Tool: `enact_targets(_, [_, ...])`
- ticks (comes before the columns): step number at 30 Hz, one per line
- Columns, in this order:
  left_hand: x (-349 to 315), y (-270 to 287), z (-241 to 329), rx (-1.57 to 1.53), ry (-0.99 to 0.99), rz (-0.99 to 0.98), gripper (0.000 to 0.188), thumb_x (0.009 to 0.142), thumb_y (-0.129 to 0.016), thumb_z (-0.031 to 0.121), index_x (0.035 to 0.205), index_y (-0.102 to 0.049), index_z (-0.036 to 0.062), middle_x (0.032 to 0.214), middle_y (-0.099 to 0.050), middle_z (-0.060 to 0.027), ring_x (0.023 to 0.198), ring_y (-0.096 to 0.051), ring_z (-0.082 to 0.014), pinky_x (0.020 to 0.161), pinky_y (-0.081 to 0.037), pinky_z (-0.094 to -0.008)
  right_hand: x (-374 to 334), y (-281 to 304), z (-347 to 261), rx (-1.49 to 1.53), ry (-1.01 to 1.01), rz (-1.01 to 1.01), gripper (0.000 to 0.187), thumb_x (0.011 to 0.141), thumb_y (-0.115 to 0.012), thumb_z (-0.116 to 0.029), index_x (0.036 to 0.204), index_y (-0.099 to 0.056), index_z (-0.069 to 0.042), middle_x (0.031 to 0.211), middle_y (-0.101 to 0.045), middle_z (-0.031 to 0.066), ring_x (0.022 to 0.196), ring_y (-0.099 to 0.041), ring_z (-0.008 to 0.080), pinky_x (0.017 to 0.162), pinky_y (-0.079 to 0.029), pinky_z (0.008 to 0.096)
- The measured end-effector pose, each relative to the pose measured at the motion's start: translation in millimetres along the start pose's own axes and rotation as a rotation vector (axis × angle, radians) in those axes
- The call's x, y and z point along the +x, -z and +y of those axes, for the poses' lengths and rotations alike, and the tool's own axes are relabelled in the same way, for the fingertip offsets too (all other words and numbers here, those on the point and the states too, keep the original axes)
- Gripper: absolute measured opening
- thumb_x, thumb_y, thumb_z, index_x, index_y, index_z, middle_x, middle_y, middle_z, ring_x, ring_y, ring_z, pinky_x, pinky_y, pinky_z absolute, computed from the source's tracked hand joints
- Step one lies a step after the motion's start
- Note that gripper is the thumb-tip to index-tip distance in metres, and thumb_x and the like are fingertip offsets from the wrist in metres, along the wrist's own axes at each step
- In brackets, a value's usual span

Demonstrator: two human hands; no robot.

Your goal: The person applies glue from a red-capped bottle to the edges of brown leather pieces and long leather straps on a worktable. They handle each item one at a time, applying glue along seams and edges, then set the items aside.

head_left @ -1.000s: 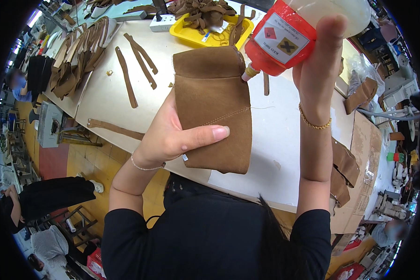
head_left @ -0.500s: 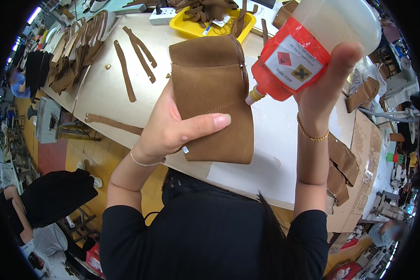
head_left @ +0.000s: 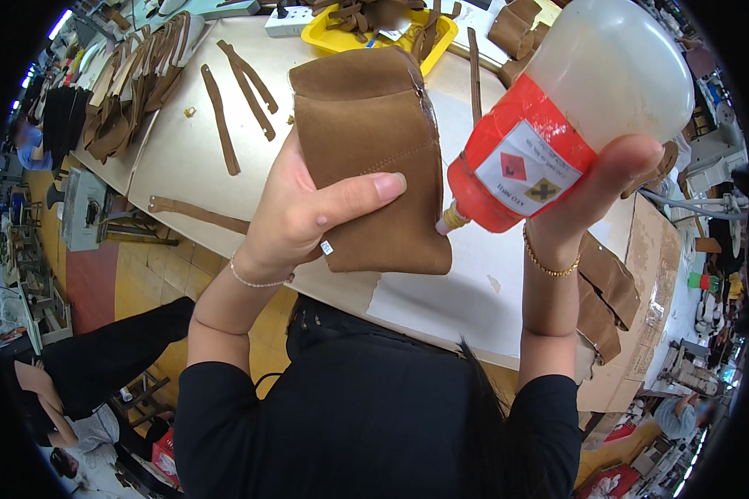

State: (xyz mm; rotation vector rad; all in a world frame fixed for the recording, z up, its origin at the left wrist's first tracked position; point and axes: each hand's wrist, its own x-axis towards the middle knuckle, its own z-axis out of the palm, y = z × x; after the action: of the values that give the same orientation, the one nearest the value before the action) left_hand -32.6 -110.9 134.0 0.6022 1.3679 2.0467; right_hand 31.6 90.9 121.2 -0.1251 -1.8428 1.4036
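My left hand (head_left: 300, 204) grips a brown suede-like boot shaft piece (head_left: 366, 133) from its left side, thumb lying across the front and the other fingers hidden behind. A stitched line crosses the piece, and a small white tag shows at its lower left edge. In my right hand (head_left: 587, 195) is a squeeze bottle (head_left: 612, 71), tilted nozzle-down, translucent with a red lower part and a hazard label. Its narrow tip (head_left: 443, 226) is at the right edge of the piece, close to the bottom corner. Most of the right fingers are behind the bottle.
Narrow brown strips (head_left: 220, 121) lie on the table (head_left: 175, 158) at left, near a stack of brown pieces (head_left: 133, 100). A yellow tray (head_left: 316, 35) of scraps and a white power strip (head_left: 287, 22) stand at the back. White paper (head_left: 483, 291) lies beneath my hands; cardboard (head_left: 641, 308) is at right.
The bottle tip has moved down along the right edge of the brown piece toward its bottom corner. The piece has shifted slightly up and left. Both hands keep their holds.
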Motion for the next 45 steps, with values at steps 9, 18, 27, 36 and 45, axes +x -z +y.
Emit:
enact_targets(9, [3,6,-4,-0.055,-0.003,0.145,0.045,0.079,-0.068,0.009,0.118,-0.049,-0.0013,0.105,-0.061,-0.0098,0.095,-0.061,-0.0163,0.082,-0.052,-0.0305,-13,8,12,0.545,-0.459,-0.065,0.104,0.073,-0.038,-0.086,0.120,-0.045,0.006,0.089,-0.062,0.0170,0.064,-0.064,0.0196,0.056,-0.056,0.0283])
enact_targets(18, [48,48,-21,-0.575,0.203,0.217,0.031,0.086,-0.063,0.015,0.113,-0.056,-0.0001,0.105,-0.064,-0.0108,0.096,-0.064,-0.0200,0.085,-0.054,-0.0365,-38,-3,39,1.077,-0.987,-0.323,0.103,0.081,-0.028,-0.080,0.125,-0.039,0.012,0.105,-0.057,0.0318,0.092,-0.065,0.0429,0.075,-0.059,0.0456])
enact_targets(27, [39,42,-12,-0.697,0.253,0.058,0.045,0.095,-0.050,0.031,0.127,-0.049,0.0000,0.119,-0.059,-0.0122,0.107,-0.061,-0.0230,0.090,-0.052,-0.0400,-23,-5,19,1.129,-0.887,-0.348,0.104,0.081,-0.028,-0.080,0.120,-0.042,0.015,0.104,-0.058,0.0334,0.093,-0.064,0.0439,0.077,-0.059,0.0450])
enact_targets(36, [13,14,10,0.274,0.029,0.020,0.047,0.070,-0.080,0.007,0.111,-0.056,-0.0008,0.099,-0.064,-0.0051,0.091,-0.060,-0.0118,0.083,-0.048,-0.0269,-16,10,3,0.846,-0.689,-0.306,0.095,0.078,-0.029,-0.084,0.099,-0.056,0.005,0.094,-0.059,0.0194,0.072,-0.065,0.0258,0.052,-0.054,0.0315])
enact_targets(45, [-2,7,29,0.352,0.134,-0.246,0.052,0.069,-0.080,0.005,0.114,-0.054,-0.0030,0.101,-0.062,-0.0053,0.093,-0.057,-0.0108,0.083,-0.047,-0.0256,66,19,8,0.379,0.069,0.072,0.086,0.080,-0.042,-0.075,0.130,-0.040,-0.005,0.113,-0.060,0.0085,0.102,-0.063,0.0199,0.083,-0.057,0.0379])
